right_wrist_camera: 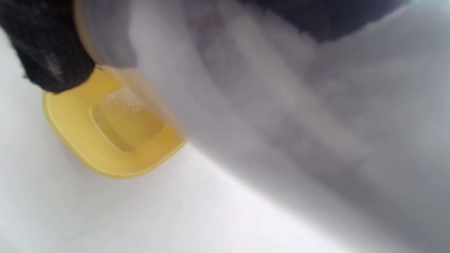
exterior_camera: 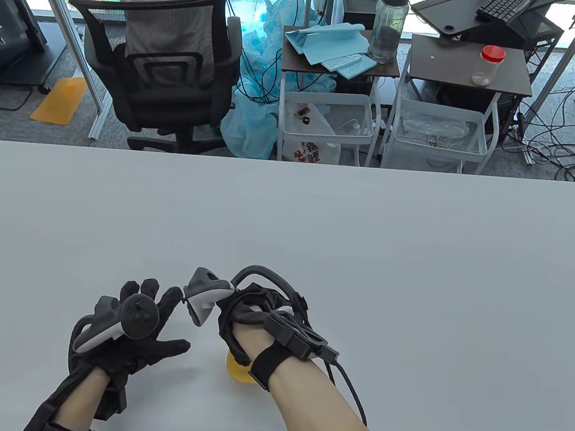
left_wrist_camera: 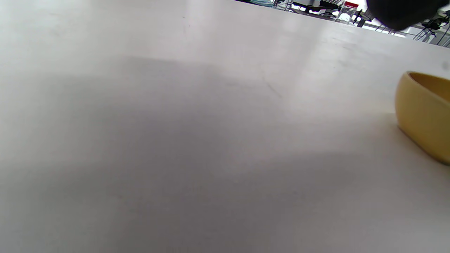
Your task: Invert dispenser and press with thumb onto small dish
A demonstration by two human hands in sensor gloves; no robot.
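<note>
A small yellow dish sits near the table's front edge, mostly hidden under my right hand. In the right wrist view the dish holds a little pale, foamy liquid. My right hand grips a whitish dispenser, blurred and very close to the camera, held over the dish; a gloved finger lies against it. The dispenser is hidden in the table view. My left hand is to the left of the dish with fingers spread, holding nothing. The dish shows at the right edge of the left wrist view.
The white table stretches ahead of both hands. Beyond its far edge stand an office chair, two small side tables with wire racks, a water bottle and a red-lidded jar.
</note>
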